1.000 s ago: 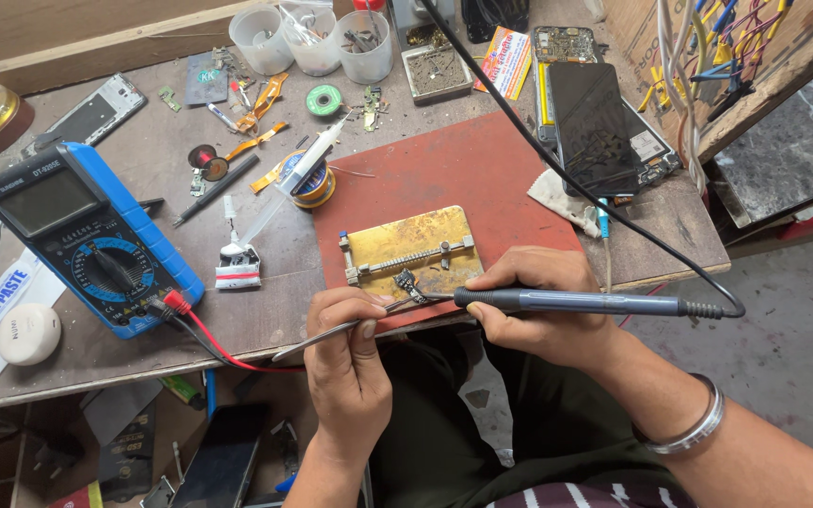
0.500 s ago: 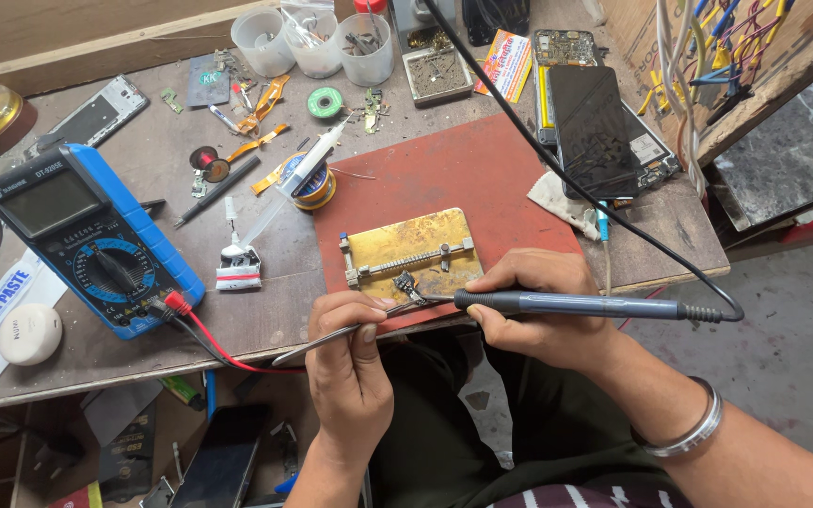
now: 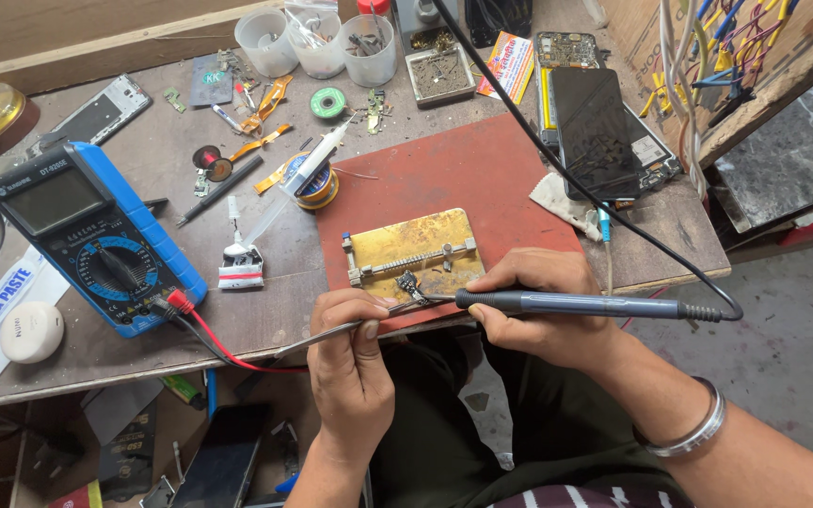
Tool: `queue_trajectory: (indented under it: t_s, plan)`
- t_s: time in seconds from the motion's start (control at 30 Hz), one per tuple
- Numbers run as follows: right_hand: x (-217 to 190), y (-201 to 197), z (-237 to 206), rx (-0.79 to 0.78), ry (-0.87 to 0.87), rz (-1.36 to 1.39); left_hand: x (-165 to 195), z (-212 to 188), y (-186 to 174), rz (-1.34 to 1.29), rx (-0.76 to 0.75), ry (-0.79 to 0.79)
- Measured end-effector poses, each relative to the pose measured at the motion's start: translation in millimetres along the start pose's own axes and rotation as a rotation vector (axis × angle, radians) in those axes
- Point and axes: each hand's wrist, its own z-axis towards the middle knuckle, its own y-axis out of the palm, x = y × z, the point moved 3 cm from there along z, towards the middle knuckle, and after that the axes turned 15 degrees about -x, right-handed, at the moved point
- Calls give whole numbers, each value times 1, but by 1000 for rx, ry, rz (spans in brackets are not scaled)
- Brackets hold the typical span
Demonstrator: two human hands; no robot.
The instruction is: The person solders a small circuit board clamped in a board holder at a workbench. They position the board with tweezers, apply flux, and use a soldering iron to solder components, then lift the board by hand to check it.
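Left hand [image 3: 355,343] pinches a pair of thin metal tweezers [image 3: 331,333] btwn thumb and fingers, tips reaching right onto a tiny dark component [image 3: 409,283] at the front edge of the brass-coloured board holder [image 3: 413,252]. Right hand [image 3: 543,306] is wrapped tight round the grip of a soldering iron [image 3: 557,304], tip coming in from the right and meeting the same little part. So both tools converge on one spot, near the table's front edge, on the red mat [image 3: 454,174].

Step in hand, by the look of it: soldering or lifting that small part while the tweezers steady it. Next move likely calls for a steady left hand and a light touch w/ the tip, since the part is tiny and sits right at the holder's rim.

Count, left to right: one blue multimeter [image 3: 96,235] w/ a red lead, one white round tub [image 3: 32,331], one solder spool [image 3: 315,182], three clear cups [image 3: 317,42] at the back, one dark phone [image 3: 597,132] lying flat far right. One bangle [image 3: 698,428] on the right wrist.
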Motion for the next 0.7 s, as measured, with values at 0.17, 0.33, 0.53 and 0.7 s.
queue_trajectory:
  t_s: [0.17, 0.33, 0.53, 0.7]
  plan:
    - [0, 0, 0, 8, -48, -51, 0, 0, -1, 0, 2, 4]
    - [-1, 1, -1, 16, -18, -18, 0, 0, -1, -7, 1, 4]
    - [-1, 0, -1, 3, -11, -6, 0, 0, -1, 7, 3, 9]
    - [1, 0, 0, -15, 9, -1, -1, -1, -1, 4, 5, 12]
